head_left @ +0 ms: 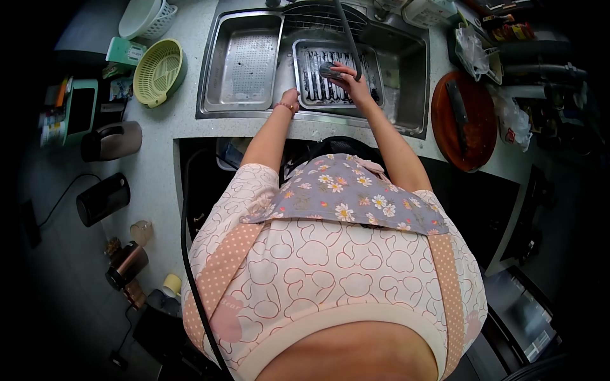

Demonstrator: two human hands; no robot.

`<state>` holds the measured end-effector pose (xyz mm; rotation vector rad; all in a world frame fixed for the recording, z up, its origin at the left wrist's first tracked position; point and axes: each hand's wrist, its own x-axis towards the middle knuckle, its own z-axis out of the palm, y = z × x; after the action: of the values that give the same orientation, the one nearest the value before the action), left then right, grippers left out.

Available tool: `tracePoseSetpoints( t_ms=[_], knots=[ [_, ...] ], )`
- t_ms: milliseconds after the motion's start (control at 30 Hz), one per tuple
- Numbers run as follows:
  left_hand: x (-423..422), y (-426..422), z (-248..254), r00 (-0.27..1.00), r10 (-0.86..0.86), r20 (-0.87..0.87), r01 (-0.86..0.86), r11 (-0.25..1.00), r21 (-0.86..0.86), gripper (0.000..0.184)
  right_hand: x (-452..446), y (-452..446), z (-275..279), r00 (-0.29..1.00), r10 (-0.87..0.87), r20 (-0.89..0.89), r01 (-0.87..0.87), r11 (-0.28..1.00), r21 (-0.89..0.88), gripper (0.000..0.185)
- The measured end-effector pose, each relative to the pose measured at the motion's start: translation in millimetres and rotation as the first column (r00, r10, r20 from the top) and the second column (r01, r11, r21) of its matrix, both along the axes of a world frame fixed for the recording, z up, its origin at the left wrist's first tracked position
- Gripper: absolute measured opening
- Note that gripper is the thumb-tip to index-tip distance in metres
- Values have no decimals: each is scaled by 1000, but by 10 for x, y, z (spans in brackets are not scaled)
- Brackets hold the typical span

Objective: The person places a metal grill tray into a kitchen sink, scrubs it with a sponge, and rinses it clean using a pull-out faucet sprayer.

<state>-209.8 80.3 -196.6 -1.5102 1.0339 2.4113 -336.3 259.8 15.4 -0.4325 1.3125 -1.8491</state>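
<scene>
A metal tray (pixel 304 86) with dark slot-like stripes lies in the right part of the sink. Over the tray, my right hand (pixel 348 81) is closed around a dark grey faucet spray head (pixel 328 70). A dark hose (pixel 349 32) runs from the hand up past the sink's far edge. My left hand (pixel 290 100) is closed at the tray's near left corner, apparently gripping its rim; the fingertips are partly hidden. Left of it, a perforated metal basin (pixel 219 70) sits in the sink.
The steel sink (pixel 406 101) is set into a speckled counter (pixel 159 120). A yellow-green colander (pixel 179 66) stands to the left, near a kettle (pixel 114 141). On the right, a knife (pixel 456 105) lies on a round wooden cutting board (pixel 480 120). A wire rack (pixel 311 19) sits at the back.
</scene>
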Motion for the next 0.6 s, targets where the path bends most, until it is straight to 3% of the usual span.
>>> tracePoseSetpoints(
  t_ms=[67,133,167,233,333,367,433,467,533,600],
  knots=[
    [-16,-41,-144,1000,-5,-21,6,999,36,47,-57,58,74,990,-118,-71,121,992,42,25],
    [-26,-110,-470,998,9,-57,-6,999,44,46,-211,110,2,909,-249,-333,325,925,197,23],
    [-27,-131,-558,997,17,-75,-14,999,48,45,-292,162,-69,786,-268,-556,452,864,223,23],
    [-9,-60,-193,998,47,-34,-44,997,63,44,-407,241,-209,414,-191,-890,683,711,165,23],
    [-29,90,301,996,85,15,-85,996,8,43,-405,215,-162,502,-247,-829,627,764,151,26],
    [-36,115,406,995,96,27,-95,995,-24,43,-404,177,-193,641,-263,-721,520,840,156,26],
    [-40,114,374,997,77,22,-76,996,-42,44,-251,110,-72,911,-237,-337,292,949,121,26],
    [-38,113,343,997,69,19,-68,996,-52,44,-169,76,10,978,-174,-119,182,982,60,26],
    [-4,10,99,999,44,14,-45,998,39,45,-94,38,10,999,5,-44,-5,1000,2,27],
    [6,-34,-31,999,40,8,-40,995,94,45,-27,29,-1,999,16,-45,-15,1000,19,27]
  ],
)
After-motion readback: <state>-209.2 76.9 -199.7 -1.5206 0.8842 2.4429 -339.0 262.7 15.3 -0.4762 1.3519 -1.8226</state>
